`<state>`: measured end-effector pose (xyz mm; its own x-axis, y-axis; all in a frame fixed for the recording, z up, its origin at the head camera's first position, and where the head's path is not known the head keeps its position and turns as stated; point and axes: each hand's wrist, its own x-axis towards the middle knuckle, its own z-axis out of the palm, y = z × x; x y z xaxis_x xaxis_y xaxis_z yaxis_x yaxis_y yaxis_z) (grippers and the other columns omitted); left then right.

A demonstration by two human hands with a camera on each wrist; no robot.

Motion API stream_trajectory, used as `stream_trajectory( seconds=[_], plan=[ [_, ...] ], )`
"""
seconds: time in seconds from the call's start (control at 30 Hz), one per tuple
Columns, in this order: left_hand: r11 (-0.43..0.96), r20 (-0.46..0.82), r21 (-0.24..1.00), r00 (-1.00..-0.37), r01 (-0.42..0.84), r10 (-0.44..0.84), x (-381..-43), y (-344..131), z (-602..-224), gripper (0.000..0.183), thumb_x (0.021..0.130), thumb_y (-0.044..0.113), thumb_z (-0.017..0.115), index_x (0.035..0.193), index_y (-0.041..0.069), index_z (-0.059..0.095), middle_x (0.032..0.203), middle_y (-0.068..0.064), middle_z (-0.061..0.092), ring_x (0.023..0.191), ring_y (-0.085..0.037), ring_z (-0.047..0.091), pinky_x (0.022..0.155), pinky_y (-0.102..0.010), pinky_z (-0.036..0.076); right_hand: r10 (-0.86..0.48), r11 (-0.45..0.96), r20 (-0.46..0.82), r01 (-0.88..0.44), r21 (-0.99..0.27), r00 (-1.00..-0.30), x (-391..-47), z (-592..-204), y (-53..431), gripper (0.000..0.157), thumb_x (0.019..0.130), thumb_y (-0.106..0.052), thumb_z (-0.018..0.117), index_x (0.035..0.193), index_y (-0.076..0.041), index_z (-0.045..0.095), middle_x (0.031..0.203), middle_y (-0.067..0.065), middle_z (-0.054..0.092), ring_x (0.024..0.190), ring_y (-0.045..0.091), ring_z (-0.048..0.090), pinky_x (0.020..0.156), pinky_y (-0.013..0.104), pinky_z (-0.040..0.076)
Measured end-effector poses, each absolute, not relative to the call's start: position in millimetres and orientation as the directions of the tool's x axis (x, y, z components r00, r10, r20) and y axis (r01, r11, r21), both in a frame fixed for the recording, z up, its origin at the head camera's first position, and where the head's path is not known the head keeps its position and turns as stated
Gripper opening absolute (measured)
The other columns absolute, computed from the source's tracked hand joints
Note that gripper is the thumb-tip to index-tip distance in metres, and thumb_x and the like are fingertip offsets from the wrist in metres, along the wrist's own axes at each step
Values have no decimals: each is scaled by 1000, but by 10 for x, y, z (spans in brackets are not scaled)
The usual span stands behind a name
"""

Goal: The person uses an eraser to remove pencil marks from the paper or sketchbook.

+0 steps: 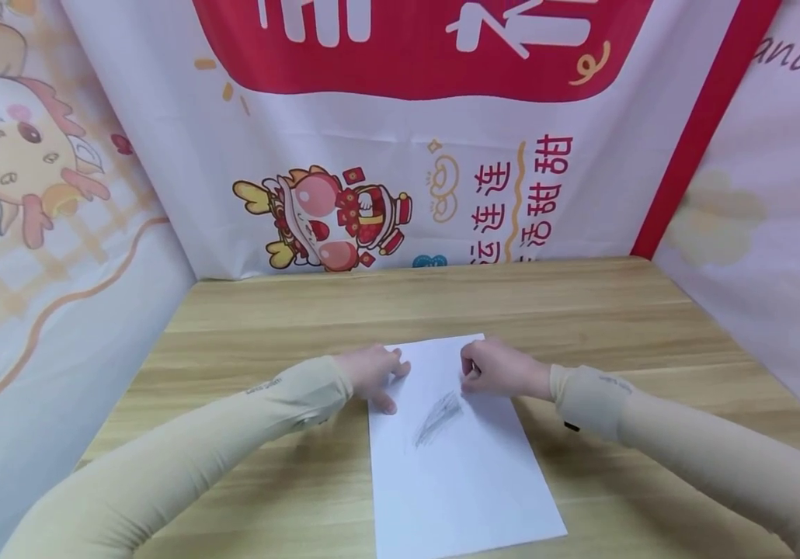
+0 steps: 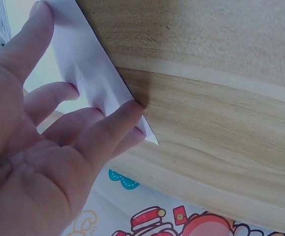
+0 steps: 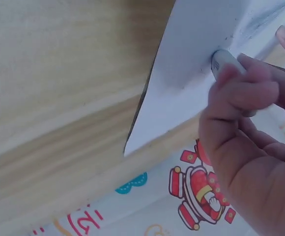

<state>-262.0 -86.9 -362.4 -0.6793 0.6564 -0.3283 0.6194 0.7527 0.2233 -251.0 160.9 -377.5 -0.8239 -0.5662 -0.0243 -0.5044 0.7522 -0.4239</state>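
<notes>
We see a sheet of white paper (image 1: 470, 489) lying on the wooden table (image 1: 267, 303), with its one short side toward the person; we take this sheet as our landmark. At its left edge, close to the far left corner, we find the left hand (image 1: 372, 373). Its grip is wide: the fingers are spread apart and a little bent, the thumb and fingertips rest on the sheet, and one fingertip lies on its very edge.

On the right part of the sheet, near the far right corner, is the right hand (image 1: 501, 369). Its grip is closely bent, and we see in the right wrist view that it pinches a small pale stub (image 3: 223, 61). The end of this stub is against the surface of the sheet, and some dark specks (image 3: 228, 38) lie beside it.

On the far half of the sheet, between the two hands, we notice a grey shaded patch (image 1: 440, 417), which runs slantwise and has its far end near the right hand.

Cream sleeves (image 1: 707, 450) cover both arms, to the left and to the right of the sheet. Beyond the sheet, behind the table, hangs a white cloth (image 1: 386, 116) with red print.
</notes>
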Motion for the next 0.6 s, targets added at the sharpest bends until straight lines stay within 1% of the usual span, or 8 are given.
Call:
stream_trajectory(
  seconds=[0.07, 0.2, 0.3, 0.4, 0.5, 0.6],
  plan=[
    [755, -325, 218, -683, 618, 654, -2617, -868, -3619, 71, 81, 26, 83, 142, 6, 53, 149, -22, 40, 137, -36, 37, 113, -41, 27, -558, 765, -29, -501, -404, -829, -2493, -3760, 1610, 14, 82, -2, 74, 75, -8, 63, 66, -5, 56, 60, 11, 51, 57, 27, 46],
    [748, -310, 203, -683, 632, 662, -2630, -875, -3640, 77, 79, 28, 84, 145, 8, 50, 149, -20, 41, 136, -35, 39, 112, -42, 29, -548, 779, -40, -492, -389, -835, -2484, -3778, 1607, 15, 82, -2, 72, 74, -8, 61, 66, -5, 55, 59, 11, 50, 56, 27, 45],
    [743, -301, 212, -681, 635, 668, -2655, -886, -3662, 81, 78, 30, 84, 147, 12, 48, 154, -17, 34, 139, -34, 34, 113, -43, 27, -548, 775, -39, -490, -399, -835, -2489, -3804, 1590, 15, 82, 1, 69, 74, -8, 59, 64, -3, 53, 59, 13, 49, 56, 28, 44],
    [721, -308, 231, -654, 653, 691, -2694, -901, -3685, 79, 79, 32, 83, 147, 15, 48, 158, -15, 27, 142, -33, 28, 114, -43, 23, -548, 776, -45, -488, -400, -835, -2502, -3832, 1561, 13, 82, 1, 67, 75, -7, 60, 65, -3, 53, 59, 13, 49, 56, 28, 44],
    [693, -320, 252, -618, 676, 719, -2744, -918, -3709, 79, 79, 33, 82, 148, 16, 47, 158, -14, 26, 142, -33, 27, 115, -42, 22, -554, 772, -38, -496, -398, -832, -2528, -3843, 1522, 12, 84, 0, 66, 76, -7, 61, 66, -3, 55, 60, 12, 51, 56, 28, 45],
    [669, -331, 257, -587, 697, 739, -2789, -932, -3709, 80, 80, 33, 82, 149, 16, 45, 158, -15, 26, 142, -35, 27, 115, -41, 23, -577, 743, 24, -536, -401, -817, -2567, -3823, 1487, 14, 84, 1, 67, 75, -7, 62, 67, -3, 57, 60, 11, 51, 56, 27, 47]
  ],
)
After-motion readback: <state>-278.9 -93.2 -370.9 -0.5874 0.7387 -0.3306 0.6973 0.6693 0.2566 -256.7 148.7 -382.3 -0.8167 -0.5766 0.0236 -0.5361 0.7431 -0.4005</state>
